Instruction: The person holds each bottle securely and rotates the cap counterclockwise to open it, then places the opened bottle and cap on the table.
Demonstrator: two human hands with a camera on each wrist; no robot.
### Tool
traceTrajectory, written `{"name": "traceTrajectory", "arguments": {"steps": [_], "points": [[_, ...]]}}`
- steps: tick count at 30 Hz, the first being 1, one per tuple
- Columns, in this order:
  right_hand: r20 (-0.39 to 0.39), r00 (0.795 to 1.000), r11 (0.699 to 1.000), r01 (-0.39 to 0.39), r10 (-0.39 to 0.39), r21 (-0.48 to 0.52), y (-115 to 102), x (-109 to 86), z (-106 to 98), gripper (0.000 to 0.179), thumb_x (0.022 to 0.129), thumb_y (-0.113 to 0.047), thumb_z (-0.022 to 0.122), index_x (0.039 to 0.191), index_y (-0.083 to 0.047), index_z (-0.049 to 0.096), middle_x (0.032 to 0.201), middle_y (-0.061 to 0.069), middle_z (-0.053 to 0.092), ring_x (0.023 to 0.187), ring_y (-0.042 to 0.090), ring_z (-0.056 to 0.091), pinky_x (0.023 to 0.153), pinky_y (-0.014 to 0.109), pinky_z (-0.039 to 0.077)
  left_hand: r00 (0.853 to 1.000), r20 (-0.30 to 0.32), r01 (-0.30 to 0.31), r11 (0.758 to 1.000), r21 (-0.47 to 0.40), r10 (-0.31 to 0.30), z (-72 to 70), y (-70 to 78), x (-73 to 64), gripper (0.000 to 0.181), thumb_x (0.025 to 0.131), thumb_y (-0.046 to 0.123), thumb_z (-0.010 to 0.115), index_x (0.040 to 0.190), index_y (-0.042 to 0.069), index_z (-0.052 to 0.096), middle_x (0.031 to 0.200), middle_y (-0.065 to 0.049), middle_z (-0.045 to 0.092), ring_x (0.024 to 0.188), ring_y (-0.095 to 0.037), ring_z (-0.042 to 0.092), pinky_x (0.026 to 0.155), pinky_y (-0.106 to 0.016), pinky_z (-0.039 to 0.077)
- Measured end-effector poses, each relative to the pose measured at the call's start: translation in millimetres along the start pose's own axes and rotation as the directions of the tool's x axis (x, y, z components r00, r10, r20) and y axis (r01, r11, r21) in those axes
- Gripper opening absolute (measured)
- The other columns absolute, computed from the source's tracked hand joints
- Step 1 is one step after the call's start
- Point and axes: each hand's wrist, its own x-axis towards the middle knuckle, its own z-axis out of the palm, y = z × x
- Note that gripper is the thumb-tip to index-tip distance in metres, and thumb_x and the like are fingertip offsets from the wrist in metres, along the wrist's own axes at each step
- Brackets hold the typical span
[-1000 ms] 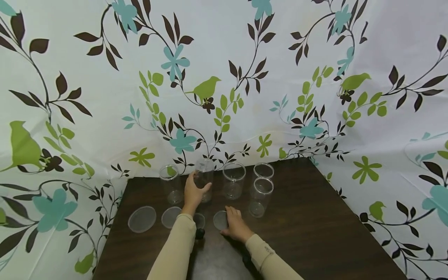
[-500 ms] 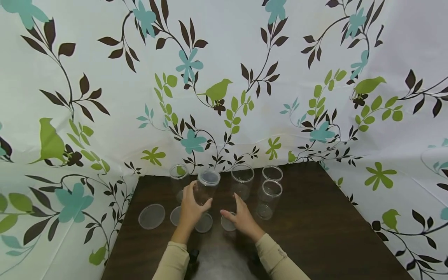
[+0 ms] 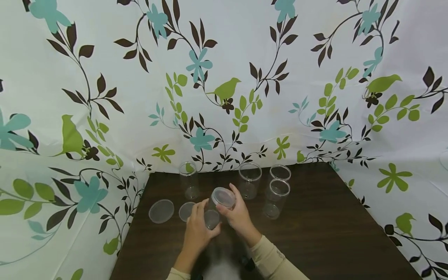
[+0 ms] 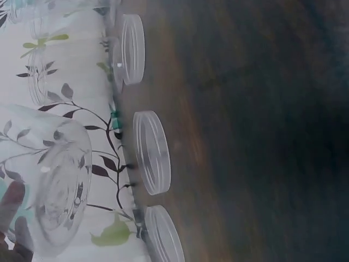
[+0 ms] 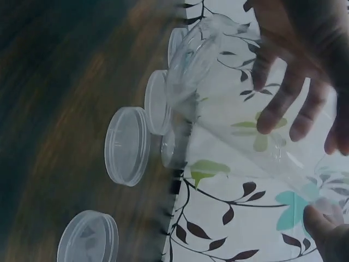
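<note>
A clear plastic jar [image 3: 224, 197] is held tilted above the table between both hands, its top looking covered by a frosted lid. My left hand [image 3: 198, 230] curves round its lower side. Up at the rim, my right hand [image 3: 241, 217] holds it with thumb and fingers. In the left wrist view the jar's base [image 4: 62, 188] faces the camera, with fingertips [image 4: 15, 201] at the side. The right wrist view shows the left fingers [image 5: 297, 109] spread along the clear jar wall [image 5: 191, 60], and the right thumb [image 5: 322, 226].
Round lids [image 3: 161, 211] lie in a row at the table's left, with another lid [image 3: 185, 212] beside the left hand. Several open jars stand behind: one jar [image 3: 189, 182] at left, another jar [image 3: 250, 181], and two more [image 3: 275, 200] at right. Patterned cloth [image 3: 224, 97] hangs behind the dark table [image 3: 322, 225].
The left hand has lifted the jar from the back row and brought it nearer. The right hand has left the lid on the table and moved onto the jar's top.
</note>
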Motion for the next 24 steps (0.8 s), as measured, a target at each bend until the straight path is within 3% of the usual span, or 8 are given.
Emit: {"name": "traceTrajectory", "arguments": {"steps": [4, 9, 14, 18, 24], "points": [[0.007, 0.997, 0.994, -0.083, 0.083, 0.065, 1, -4.0, 2, 0.102, 0.085, -0.032, 0.084, 0.157, 0.004, 0.022, 0.137, 0.027, 0.053, 0.117, 0.029, 0.059, 0.092, 0.026, 0.05, 1.0, -0.009, -0.014, 1.0, 0.011, 0.015, -2.2, -0.5, -7.6, 0.089, 0.063, 0.032, 0.093, 0.139, 0.013, 0.052, 0.118, -0.006, 0.058, 0.101, -0.024, 0.062, 0.076, -0.046, 0.046], [0.017, 0.988, 0.982, -0.153, 0.152, 0.106, 0, -6.0, 6, 0.087, 0.088, -0.025, 0.08, 0.152, 0.008, 0.032, 0.134, 0.026, 0.056, 0.114, 0.023, 0.059, 0.094, 0.028, 0.048, 1.0, -0.003, -0.031, 1.0, 0.004, 0.031, -4.9, -5.8, -16.1, 0.095, 0.063, 0.034, 0.094, 0.142, 0.009, 0.05, 0.12, -0.01, 0.064, 0.103, -0.027, 0.062, 0.077, -0.048, 0.046], [0.05, 0.985, 0.971, -0.172, 0.166, 0.168, -1, -6.0, 9, 0.072, 0.088, -0.013, 0.08, 0.147, 0.006, 0.042, 0.133, 0.023, 0.059, 0.111, 0.021, 0.06, 0.093, 0.029, 0.047, 0.997, 0.072, 0.0, 0.999, -0.046, 0.003, -6.3, -10.2, -21.6, 0.111, 0.059, 0.036, 0.099, 0.148, 0.005, 0.041, 0.132, -0.018, 0.063, 0.114, -0.031, 0.063, 0.087, -0.054, 0.052], [0.073, 0.986, 0.959, -0.164, 0.151, 0.231, 2, -6.3, 11, 0.068, 0.087, -0.009, 0.079, 0.143, 0.006, 0.044, 0.132, 0.021, 0.058, 0.112, 0.021, 0.058, 0.094, 0.03, 0.047, 0.994, 0.112, 0.02, 0.993, -0.113, -0.007, -8.8, -12.0, -21.6, 0.106, 0.061, 0.027, 0.099, 0.147, 0.003, 0.043, 0.132, -0.019, 0.062, 0.115, -0.031, 0.064, 0.093, -0.05, 0.053], [0.076, 0.985, 0.942, -0.173, 0.158, 0.289, 5, -3.5, 13, 0.064, 0.089, -0.008, 0.075, 0.142, 0.008, 0.043, 0.129, 0.017, 0.059, 0.111, 0.017, 0.058, 0.097, 0.03, 0.044, 0.992, 0.109, -0.053, 0.987, -0.152, 0.07, -8.9, -17.8, -17.5, 0.094, 0.059, 0.023, 0.097, 0.136, -0.001, 0.049, 0.12, -0.014, 0.065, 0.105, -0.026, 0.066, 0.087, -0.046, 0.054]]}}
